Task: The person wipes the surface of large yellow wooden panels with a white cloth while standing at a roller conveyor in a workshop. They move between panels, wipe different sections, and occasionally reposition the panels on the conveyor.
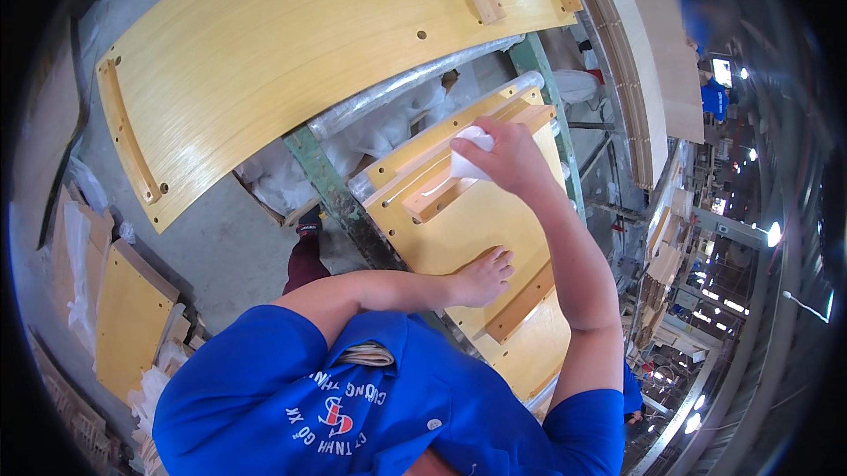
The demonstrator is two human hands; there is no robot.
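My right hand [510,157] is wrapped around a white object [469,158] that looks like a plastic bottle; its tip is hidden. It is over a wooden strip [437,200] on a yellow wood-veneer panel [423,245]. Thin white lines, like glue, run on and beside this strip. Lower down on the same panel, my left hand [484,279] lies flat with its fingers out, holding nothing. A second wooden strip [522,307] lies just beyond its fingertips, toward the lower right. Small dark holes dot the panel near its edges.
A larger yellow panel [291,44] with wooden strips lies beyond, on a green metal frame [333,189]. Plastic wrap [375,127] fills the gap between the panels. Stacked boards [622,61] stand at the right. Another yellow panel [128,326] leans at the left.
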